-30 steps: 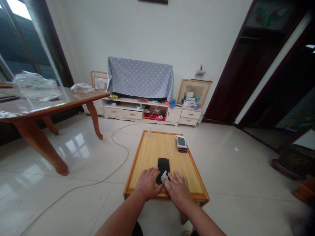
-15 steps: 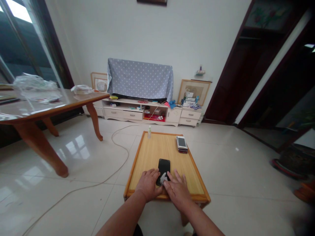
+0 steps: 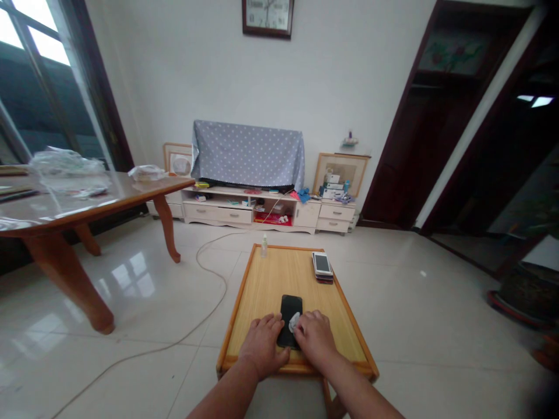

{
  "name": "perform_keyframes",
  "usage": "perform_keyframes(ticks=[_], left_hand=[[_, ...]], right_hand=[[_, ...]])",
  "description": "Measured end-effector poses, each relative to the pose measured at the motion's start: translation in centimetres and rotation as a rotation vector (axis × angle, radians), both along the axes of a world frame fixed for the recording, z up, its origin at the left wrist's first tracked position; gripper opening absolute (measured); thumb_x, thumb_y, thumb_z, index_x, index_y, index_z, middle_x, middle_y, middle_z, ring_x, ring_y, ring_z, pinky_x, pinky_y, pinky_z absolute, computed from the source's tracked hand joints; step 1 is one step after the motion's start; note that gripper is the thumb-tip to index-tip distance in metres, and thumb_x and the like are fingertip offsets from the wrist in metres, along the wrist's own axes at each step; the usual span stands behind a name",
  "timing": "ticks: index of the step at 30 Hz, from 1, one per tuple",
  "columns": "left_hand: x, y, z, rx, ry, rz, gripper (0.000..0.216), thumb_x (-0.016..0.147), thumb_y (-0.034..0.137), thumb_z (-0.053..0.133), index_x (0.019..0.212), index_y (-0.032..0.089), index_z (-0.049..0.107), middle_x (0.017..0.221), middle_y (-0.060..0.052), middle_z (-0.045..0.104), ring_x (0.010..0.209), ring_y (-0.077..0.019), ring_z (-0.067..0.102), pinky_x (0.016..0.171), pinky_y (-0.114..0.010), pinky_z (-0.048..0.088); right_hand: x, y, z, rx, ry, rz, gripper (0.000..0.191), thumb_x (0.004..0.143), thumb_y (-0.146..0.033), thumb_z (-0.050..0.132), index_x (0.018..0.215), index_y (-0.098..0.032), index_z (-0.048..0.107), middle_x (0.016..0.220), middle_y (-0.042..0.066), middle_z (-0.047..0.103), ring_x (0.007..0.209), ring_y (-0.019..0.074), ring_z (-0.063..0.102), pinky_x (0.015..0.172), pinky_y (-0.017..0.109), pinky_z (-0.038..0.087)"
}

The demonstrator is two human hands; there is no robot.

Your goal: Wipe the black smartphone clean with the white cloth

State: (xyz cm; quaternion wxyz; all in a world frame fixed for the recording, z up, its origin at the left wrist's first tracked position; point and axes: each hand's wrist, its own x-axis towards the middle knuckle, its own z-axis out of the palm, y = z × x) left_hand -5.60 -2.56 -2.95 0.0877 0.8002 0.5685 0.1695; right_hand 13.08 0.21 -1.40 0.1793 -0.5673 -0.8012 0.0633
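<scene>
A black phone (image 3: 290, 308) lies face up near the front of a small wooden table (image 3: 271, 285). My left hand (image 3: 261, 343) rests flat beside the phone's left edge, fingers stretched out and touching it. My right hand (image 3: 314, 337) has its fingers curled, pressing a small white cloth (image 3: 294, 321) onto the phone's lower right part.
A stack of phones (image 3: 322, 266) sits at the table's far right corner and a small bottle (image 3: 264, 247) at its far edge. A large wooden table (image 3: 65, 198) stands to the left, a cable (image 3: 205, 273) crosses the tiled floor, and a cabinet (image 3: 262, 206) lines the wall.
The view has tilted up, so a wall clock shows. My right hand's fingers have curled in and the cloth has moved slightly up the phone. My left hand stays beside the phone.
</scene>
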Motion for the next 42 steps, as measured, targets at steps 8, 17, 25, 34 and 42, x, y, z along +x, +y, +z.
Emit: perform_keyframes(ticks=[8, 17, 25, 34, 42], left_hand=[[0.2, 0.2, 0.2, -0.016, 0.012, 0.004, 0.061, 0.077, 0.051, 0.061, 0.132, 0.025, 0.056, 0.147, -0.008, 0.051, 0.137, -0.0306, 0.042, 0.115, -0.047, 0.028], [0.1, 0.2, 0.2, -0.021, 0.011, 0.003, 0.059, 0.08, 0.051, 0.058, 0.132, 0.024, 0.057, 0.148, -0.008, 0.05, 0.137, -0.0303, 0.041, 0.114, -0.047, 0.029], [-0.1, 0.3, 0.0, -0.012, -0.01, -0.005, 0.059, 0.081, 0.052, 0.057, 0.132, 0.024, 0.057, 0.148, -0.008, 0.051, 0.137, -0.0306, 0.042, 0.114, -0.048, 0.029], [0.2, 0.2, 0.3, -0.025, -0.005, 0.008, 0.061, 0.079, 0.05, 0.057, 0.134, 0.025, 0.055, 0.148, -0.007, 0.051, 0.138, -0.0303, 0.041, 0.115, -0.048, 0.028], [-0.1, 0.5, 0.0, -0.06, 0.013, 0.001, 0.061, 0.076, 0.045, 0.06, 0.133, 0.025, 0.056, 0.151, -0.008, 0.048, 0.139, -0.0314, 0.039, 0.113, -0.048, 0.028]], right_hand=[[-0.9, 2.0, -0.7, -0.123, 0.091, -0.066, 0.011, 0.09, -0.026, 0.055, 0.096, -0.022, 0.063, 0.091, 0.001, 0.066, 0.085, 0.0168, 0.058, 0.073, 0.026, 0.035], [0.2, -0.1, -1.7, 0.042, 0.018, 0.077, 0.026, 0.093, -0.014, 0.043, 0.099, -0.021, 0.067, 0.104, 0.006, 0.065, 0.099, 0.0211, 0.055, 0.089, 0.032, 0.037], [0.6, -2.2, -1.9, -0.023, -0.028, 0.164, 0.043, 0.102, -0.034, 0.033, 0.137, -0.03, 0.057, 0.144, 0.003, 0.056, 0.144, 0.0273, 0.029, 0.117, 0.05, 0.014], [-1.8, 0.5, -0.5, -0.166, -0.078, 0.012, 0.053, 0.103, -0.046, 0.023, 0.149, -0.03, 0.043, 0.157, -0.001, 0.036, 0.151, 0.0302, 0.009, 0.117, 0.064, -0.001], [-1.2, -4.6, -2.3, -0.158, -0.036, 0.079, 0.055, 0.102, -0.052, 0.019, 0.151, -0.035, 0.037, 0.157, -0.003, 0.035, 0.152, 0.0277, 0.007, 0.118, 0.063, -0.008]])
